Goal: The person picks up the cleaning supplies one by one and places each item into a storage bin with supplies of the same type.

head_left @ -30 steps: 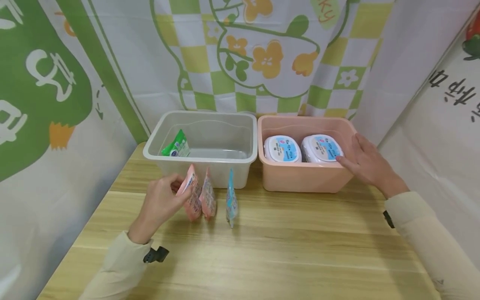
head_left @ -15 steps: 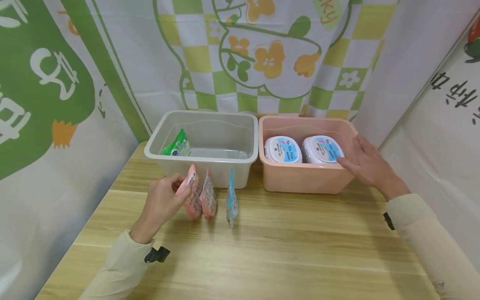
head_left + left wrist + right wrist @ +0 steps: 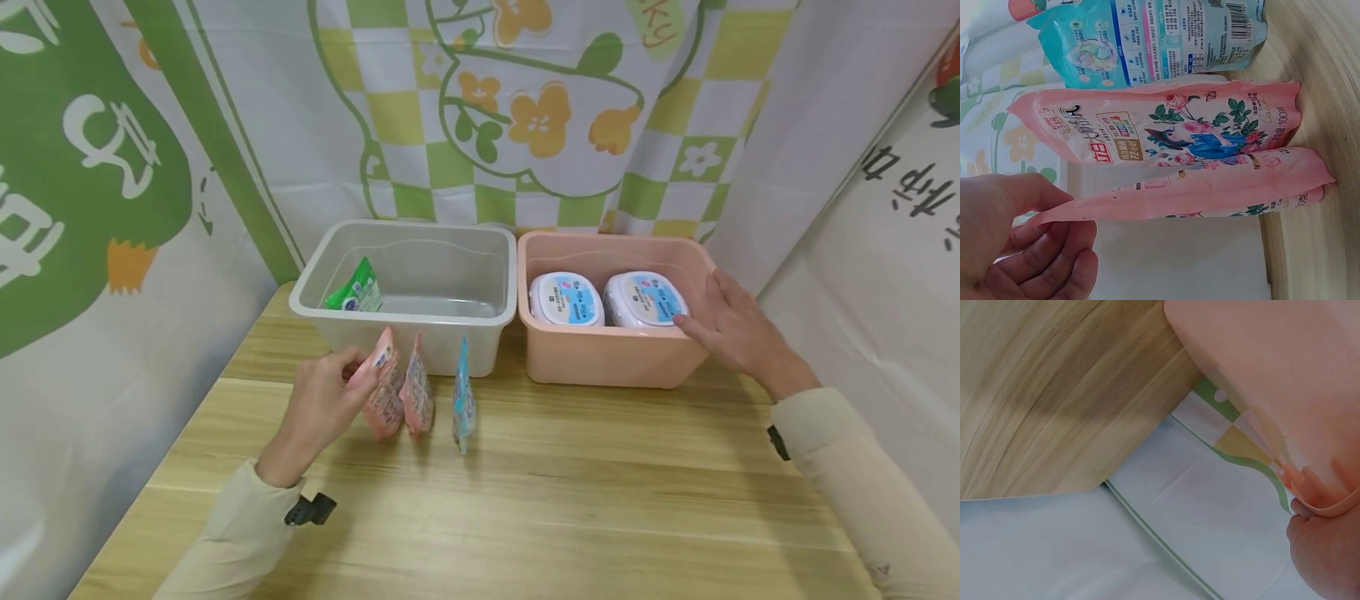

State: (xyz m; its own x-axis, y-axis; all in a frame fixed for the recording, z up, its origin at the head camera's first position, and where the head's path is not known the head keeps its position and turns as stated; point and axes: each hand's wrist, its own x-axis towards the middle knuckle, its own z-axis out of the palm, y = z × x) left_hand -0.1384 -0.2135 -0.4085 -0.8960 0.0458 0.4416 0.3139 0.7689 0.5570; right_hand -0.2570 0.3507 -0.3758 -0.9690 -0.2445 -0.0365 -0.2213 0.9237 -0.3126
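Observation:
My left hand (image 3: 318,408) pinches the top edge of a pink pouch (image 3: 1210,194), which stands upright on the table before the grey bin (image 3: 405,319). Close to its right stands a second pink pouch (image 3: 1204,125) with printed roses, and beyond that, across a gap, a blue pouch (image 3: 464,400). A green packet (image 3: 360,290) leans inside the grey bin on the left. My right hand (image 3: 738,329) holds the right rim of the pink bin (image 3: 600,358), its thumb near the front corner. Two white tubs with blue-printed lids (image 3: 567,298) sit in that bin.
Both bins stand side by side at the back of the wooden table (image 3: 570,492), against a printed cloth backdrop (image 3: 540,117). More cloth (image 3: 885,242) hangs along the left and right sides.
The left hand shifts very slightly left with its grip on the pink pouch. The right hand stays at the pink bin's rim, and the other pouches stand as before.

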